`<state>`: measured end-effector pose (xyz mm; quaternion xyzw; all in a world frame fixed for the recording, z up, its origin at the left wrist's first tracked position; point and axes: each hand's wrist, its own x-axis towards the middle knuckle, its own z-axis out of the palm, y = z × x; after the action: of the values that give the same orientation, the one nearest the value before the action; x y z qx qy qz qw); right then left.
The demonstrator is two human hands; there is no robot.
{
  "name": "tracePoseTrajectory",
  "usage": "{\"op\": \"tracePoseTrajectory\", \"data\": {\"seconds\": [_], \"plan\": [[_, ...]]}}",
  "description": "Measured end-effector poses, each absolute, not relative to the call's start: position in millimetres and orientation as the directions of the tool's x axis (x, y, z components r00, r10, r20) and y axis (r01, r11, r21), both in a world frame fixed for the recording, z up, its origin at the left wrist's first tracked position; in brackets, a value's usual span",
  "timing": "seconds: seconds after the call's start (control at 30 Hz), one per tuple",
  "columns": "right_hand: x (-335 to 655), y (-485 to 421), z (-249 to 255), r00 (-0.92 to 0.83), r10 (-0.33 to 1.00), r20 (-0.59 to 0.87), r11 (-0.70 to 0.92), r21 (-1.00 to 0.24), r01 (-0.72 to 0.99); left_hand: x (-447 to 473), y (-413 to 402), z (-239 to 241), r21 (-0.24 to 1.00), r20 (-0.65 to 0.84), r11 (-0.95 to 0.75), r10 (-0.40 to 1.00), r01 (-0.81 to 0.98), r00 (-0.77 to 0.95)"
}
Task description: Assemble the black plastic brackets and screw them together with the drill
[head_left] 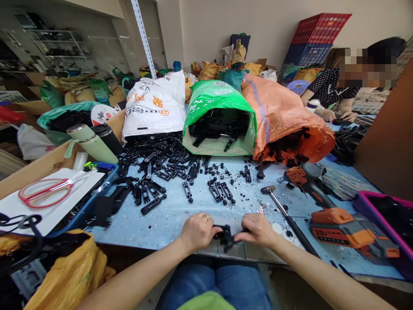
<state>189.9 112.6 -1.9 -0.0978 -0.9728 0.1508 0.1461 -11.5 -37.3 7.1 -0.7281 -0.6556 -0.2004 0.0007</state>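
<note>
Pale walls enclose the workroom, and a speckled blue bench [200,219] carries the goods; positions are taken from the green sack [222,97], whose mouth faces the wearer. Far left of it, at the back, is metal shelving [61,56]. Left and nearer, red-handled scissors [61,185] rest on white paper. Immediately left lies a white sack [158,105], with black links [161,165] heaped before it. Immediately right is an orange sack [274,103]; in front of that, a hammer [285,209], then a cordless drill [338,219]. Beyond the orange sack, a co-worker [332,92] bends forward.

Directly in front of the green sack, at the bench's near edge, the left hand [197,232] has its grip closed on a black part [227,236]. Its visible upright section points from the sack toward the wearer; fingers cover the ends, so the overall long axis cannot be determined. Opposite, the right hand [258,232] pinches its right side, thumb leading.
</note>
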Motion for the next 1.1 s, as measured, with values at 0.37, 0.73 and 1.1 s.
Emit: {"op": "tracePoseTrajectory", "data": {"seconds": [0.37,0.73,1.1], "plan": [[90.4,7.7,11.8,-0.537,0.725,0.432,0.324,-0.901,-0.288,39.9,-79.5,42.3,0.754,0.626,-0.376,0.661,0.538,-0.414],[59.3,175.8,-27.1,-0.794,0.559,0.242,0.829,-0.129,0.544,-48.4,-9.7,-28.8,0.093,0.294,0.205,0.929,0.974,-0.224],[-93.1,242.5,-0.1,-0.543,0.839,0.041,0.523,-0.341,0.782,-75.6,74.0,-14.6,0.152,0.319,0.254,0.902,0.955,-0.291]]}}
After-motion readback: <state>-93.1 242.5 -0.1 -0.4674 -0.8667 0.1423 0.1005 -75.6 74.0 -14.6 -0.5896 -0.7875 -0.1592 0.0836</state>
